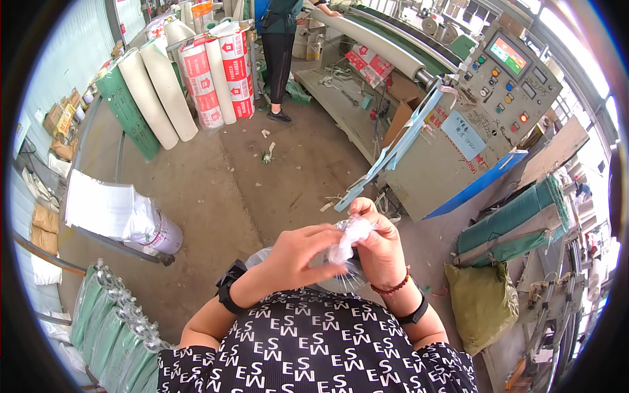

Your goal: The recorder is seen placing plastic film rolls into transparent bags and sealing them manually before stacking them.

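In front of my chest, the bunched end of a clear plastic bag (352, 237) is gathered into a whitish, crumpled twist. My right hand (386, 247) pinches it between thumb and fingers. From the other side, my left hand (303, 252) closes loosely around the same twist, its thumb below and fingers above; this hand is slightly blurred. The rest of the bag spreads beneath both hands, with pleats fanning from the twist. What the bag covers is mostly hidden by my hands and body.
A machine's control panel (508, 82) stands at the far right, with light-blue strips (393, 154) hanging beside it. Upright rolls (157, 98) and a bucket (164, 236) are on the left. Green wrapped rolls (114, 334) lie near left, an olive sack (481, 304) at right. Another person (278, 52) stands far off.
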`<state>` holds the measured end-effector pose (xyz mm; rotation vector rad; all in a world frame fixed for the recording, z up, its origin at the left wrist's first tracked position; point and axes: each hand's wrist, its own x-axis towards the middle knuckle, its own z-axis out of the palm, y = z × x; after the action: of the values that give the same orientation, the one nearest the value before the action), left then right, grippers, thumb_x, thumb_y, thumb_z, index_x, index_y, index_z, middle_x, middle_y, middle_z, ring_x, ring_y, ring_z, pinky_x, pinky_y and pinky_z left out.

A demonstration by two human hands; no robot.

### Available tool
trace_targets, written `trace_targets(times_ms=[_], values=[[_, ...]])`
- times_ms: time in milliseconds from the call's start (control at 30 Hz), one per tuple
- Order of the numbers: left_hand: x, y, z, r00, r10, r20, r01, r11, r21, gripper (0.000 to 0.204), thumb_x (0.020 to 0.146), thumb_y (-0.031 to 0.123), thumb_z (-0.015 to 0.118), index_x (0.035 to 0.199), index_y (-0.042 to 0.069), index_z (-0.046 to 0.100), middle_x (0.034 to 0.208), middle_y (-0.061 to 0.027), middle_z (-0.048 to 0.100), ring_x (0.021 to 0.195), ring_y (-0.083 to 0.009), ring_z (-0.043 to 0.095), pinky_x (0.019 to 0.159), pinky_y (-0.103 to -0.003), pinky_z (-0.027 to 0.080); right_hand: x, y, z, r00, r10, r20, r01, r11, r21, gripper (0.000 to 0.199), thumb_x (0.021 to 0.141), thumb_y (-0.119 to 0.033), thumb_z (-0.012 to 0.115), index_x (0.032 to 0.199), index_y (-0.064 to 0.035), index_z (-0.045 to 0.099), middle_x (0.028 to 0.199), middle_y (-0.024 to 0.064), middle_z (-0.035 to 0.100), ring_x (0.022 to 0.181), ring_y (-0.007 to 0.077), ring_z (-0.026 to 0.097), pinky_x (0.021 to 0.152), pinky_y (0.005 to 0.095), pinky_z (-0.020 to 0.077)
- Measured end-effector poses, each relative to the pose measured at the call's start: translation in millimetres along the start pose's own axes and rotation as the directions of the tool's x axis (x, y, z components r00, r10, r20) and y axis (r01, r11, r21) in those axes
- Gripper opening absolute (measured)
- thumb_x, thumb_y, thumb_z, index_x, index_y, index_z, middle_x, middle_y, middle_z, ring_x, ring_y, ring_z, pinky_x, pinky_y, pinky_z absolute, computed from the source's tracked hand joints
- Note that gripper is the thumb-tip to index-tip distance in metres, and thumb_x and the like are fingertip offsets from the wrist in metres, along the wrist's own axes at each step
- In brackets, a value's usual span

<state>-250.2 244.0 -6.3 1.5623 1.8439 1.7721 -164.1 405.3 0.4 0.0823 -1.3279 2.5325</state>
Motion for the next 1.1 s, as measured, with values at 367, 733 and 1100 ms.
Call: trace_targets(times_ms=[367, 733, 1100], values=[[-18.2, -7.7, -13.0, 0.994, 0.091, 0.066, -0.111, 0.886, 0.451, 0.034, 0.070, 0.014, 0.069, 0.101, 0.003, 0.060, 0.090, -0.0077, 0.065, 0.084, -0.0266, 0.065, 0.064, -0.037, 0.053, -20.3, -51.7, 28.8, 0.951, 0.288, 0.114, 0.175, -0.196, -0.965, 0.045, 0.078, -0.041, 0.069, 0.114, -0.0159, 0.065, 0.071, 0.0035, 0.063, 0.062, 0.0234, 0.062, 0.057, 0.0353, 0.0493], [-28.0, -16.3, 3.8, 0.983, 0.141, 0.122, -0.179, 0.897, 0.405, 0.028, 0.074, 0.015, 0.069, 0.099, 0.005, 0.062, 0.088, -0.0064, 0.068, 0.080, -0.0246, 0.067, 0.066, -0.036, 0.055, 25.7, -51.4, 60.4, 0.422, 0.863, -0.278, 0.082, -0.342, -0.936, 0.056, 0.076, -0.067, 0.056, 0.076, -0.0125, 0.068, 0.061, 0.0010, 0.066, 0.063, 0.0173, 0.067, 0.063, 0.0294, 0.0517], [-53.7, -42.5, -36.7, 0.850, -0.422, -0.316, -0.062, 0.516, -0.855, 0.058, 0.092, 0.062, 0.044, 0.103, 0.007, 0.058, 0.082, -0.0013, 0.062, 0.057, -0.0060, 0.049, 0.049, -0.021, 0.039, 39.8, 4.5, 74.7, 0.875, 0.481, -0.047, 0.119, -0.309, -0.944, 0.048, 0.077, -0.056, 0.064, 0.078, -0.0076, 0.068, 0.070, 0.0148, 0.065, 0.066, 0.0329, 0.063, 0.061, 0.0411, 0.0487]])
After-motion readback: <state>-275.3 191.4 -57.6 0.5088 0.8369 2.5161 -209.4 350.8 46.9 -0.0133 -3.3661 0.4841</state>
